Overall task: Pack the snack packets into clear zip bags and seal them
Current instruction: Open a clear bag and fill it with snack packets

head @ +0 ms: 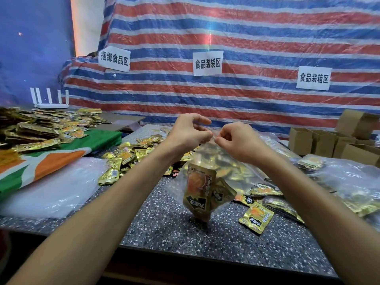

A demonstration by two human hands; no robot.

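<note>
Left hand (190,130) and right hand (236,139) pinch the top edge of a clear zip bag (202,161), close together; gold snack packets (200,190) hang inside above the speckled table (164,229).

The zip bag (205,159) hangs above the table (164,233), with packets (198,192) inside. From it, loose packets (127,155) lie at ten o'clock, boxes (320,140) at two, a single packet (257,218) at four.

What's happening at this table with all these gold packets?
A person holds a clear zip bag up over the speckled table, left hand and right hand both pinching its top edge. Inside it sit gold snack packets. Whether the zip is closed is unclear. Many loose packets lie on the table behind, cardboard boxes to the right.
</note>
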